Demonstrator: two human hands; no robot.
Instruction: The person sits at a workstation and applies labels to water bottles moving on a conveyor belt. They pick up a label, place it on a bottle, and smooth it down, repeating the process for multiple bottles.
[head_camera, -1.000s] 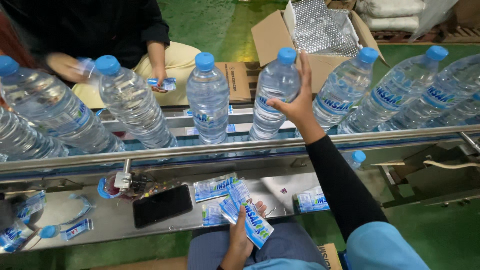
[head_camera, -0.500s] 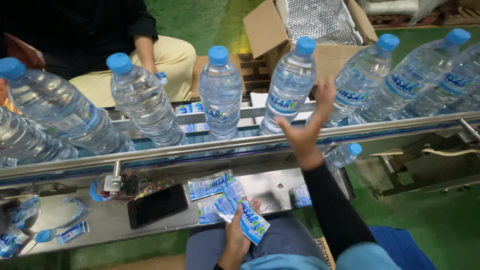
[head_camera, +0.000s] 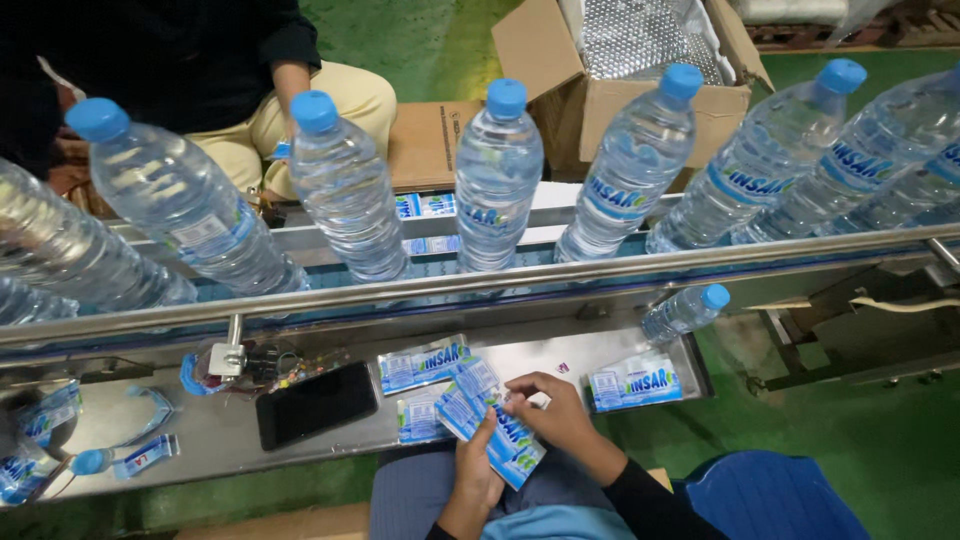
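Blue-white label stack (head_camera: 497, 432) gripped by both hands (head_camera: 520, 440): right hand (head_camera: 556, 412), back from the bottles (head_camera: 497, 180), peels one.

Both hands are low down, close to the person's lap, just below the edge of the metal shelf (head_camera: 250, 440), which is the spot to look from. The left hand (head_camera: 478, 470) comes up from below with its thumb on top and its fingers curled under, pinching a small stack of blue and white labels (head_camera: 500, 432). The right hand (head_camera: 555, 412) comes in from the side, a bit nearer the shelf. Its fingers (head_camera: 525, 385) bend down and touch the top of the same stack. The two hands touch each other. The right arm wears a dark sleeve (head_camera: 650, 505) and bends back away from the shelf.
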